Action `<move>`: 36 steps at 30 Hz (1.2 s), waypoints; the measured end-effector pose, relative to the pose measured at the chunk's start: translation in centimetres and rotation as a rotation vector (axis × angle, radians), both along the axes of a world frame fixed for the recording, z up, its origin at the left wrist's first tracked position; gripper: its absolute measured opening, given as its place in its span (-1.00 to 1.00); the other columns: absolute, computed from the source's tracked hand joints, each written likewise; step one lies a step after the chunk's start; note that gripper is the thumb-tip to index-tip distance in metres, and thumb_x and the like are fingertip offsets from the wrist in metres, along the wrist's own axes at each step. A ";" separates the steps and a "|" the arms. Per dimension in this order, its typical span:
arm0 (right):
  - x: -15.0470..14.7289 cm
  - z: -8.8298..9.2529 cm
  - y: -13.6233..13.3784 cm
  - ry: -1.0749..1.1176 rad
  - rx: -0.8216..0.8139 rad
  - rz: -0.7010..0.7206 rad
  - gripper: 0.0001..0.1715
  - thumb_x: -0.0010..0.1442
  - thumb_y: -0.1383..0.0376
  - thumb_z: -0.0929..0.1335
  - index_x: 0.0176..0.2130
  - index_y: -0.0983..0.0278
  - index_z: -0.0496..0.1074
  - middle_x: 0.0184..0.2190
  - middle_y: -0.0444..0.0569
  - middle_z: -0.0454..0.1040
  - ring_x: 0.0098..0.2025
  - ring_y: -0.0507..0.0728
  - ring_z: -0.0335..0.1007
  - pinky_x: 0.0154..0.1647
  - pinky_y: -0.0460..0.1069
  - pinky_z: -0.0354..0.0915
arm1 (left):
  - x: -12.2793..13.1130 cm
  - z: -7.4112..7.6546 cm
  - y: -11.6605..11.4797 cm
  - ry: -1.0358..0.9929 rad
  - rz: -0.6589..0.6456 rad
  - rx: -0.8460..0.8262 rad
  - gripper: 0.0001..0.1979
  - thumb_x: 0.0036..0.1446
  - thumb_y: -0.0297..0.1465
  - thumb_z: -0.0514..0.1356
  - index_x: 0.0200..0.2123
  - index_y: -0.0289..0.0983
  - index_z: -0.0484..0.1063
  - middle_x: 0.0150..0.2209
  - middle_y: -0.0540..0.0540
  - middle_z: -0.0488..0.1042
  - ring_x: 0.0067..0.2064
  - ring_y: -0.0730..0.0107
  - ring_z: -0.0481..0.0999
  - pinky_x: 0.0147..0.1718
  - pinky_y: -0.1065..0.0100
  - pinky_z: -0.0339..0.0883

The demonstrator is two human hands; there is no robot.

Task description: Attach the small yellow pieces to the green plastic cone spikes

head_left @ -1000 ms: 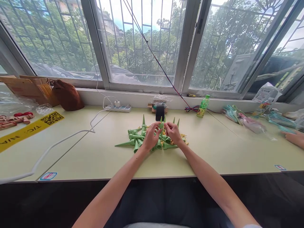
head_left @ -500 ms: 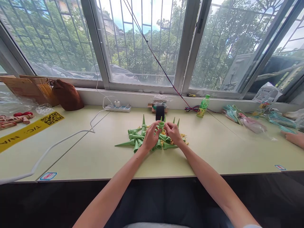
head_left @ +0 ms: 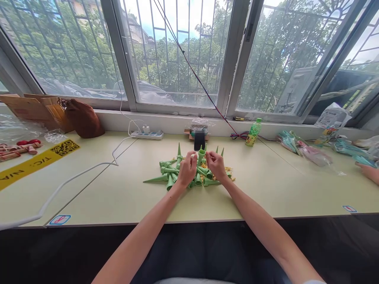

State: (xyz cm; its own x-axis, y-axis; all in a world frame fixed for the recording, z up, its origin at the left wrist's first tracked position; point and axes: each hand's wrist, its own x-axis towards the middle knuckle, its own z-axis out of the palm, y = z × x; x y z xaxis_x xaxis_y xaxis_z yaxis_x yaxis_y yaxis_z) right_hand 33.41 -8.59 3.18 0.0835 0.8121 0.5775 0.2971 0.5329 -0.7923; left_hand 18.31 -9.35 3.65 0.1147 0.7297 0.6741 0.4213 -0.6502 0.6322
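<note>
Daylight pours through the broad grey-framed glass windows point(head_left: 177, 67), sky point(head_left: 184, 15) glaring white up top! The smooth pale yellow-green counter point(head_left: 133, 201) catches soft sheen, near-black shade point(head_left: 59, 252) below. Wide-angle stretch tilts the outer frames point(head_left: 23, 67); small hollow green cones point(head_left: 202, 170) look soft.

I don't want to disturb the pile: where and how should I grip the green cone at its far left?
Probably by the spike of the green cone, midway, from the left and above: this slim part sticks out past the pile, while the wide end lies close to other cones.
</note>
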 end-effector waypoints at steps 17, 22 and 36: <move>-0.1 0.1 -0.4 -0.025 0.041 0.050 -0.54 0.29 -0.01 0.24 -0.48 0.24 0.22 -0.65 -0.22 0.10 -0.61 -0.03 0.01 -0.59 -0.10 0.00 | 0.0 0.3 -0.5 0.018 -0.120 -0.004 -0.67 0.36 -0.18 -0.04 -0.11 -0.25 0.39 -0.48 0.00 0.50 -0.49 0.47 0.47 -0.49 0.47 0.27; -0.1 0.1 -0.3 -0.025 0.026 0.043 -0.53 0.28 -0.05 0.23 -0.46 0.24 0.24 -0.65 -0.22 0.12 -0.60 -0.02 0.03 -0.58 -0.09 0.02 | -0.1 0.0 -0.2 0.041 -0.103 0.024 -0.69 0.35 -0.20 -0.01 -0.05 -0.25 0.38 -0.44 -0.02 0.53 -0.42 0.41 0.53 -0.47 0.46 0.29; 0.0 0.0 -0.1 -0.026 0.002 -0.028 -0.49 0.27 -0.10 0.21 -0.46 0.23 0.23 -0.68 -0.22 0.13 -0.60 -0.01 0.04 -0.57 -0.08 0.01 | 0.0 0.1 -0.3 0.061 -0.184 0.056 -0.68 0.33 -0.27 0.02 0.07 -0.18 0.39 -0.12 -0.11 0.56 -0.14 0.33 0.56 -0.14 0.30 0.48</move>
State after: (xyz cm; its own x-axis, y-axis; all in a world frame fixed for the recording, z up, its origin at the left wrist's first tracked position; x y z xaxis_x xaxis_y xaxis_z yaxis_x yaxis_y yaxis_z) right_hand 33.45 -8.73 3.22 0.0909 0.8088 0.5811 0.3325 0.5254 -0.7832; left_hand 18.32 -9.61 3.76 0.2848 0.6539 0.7010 0.3288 -0.7535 0.5693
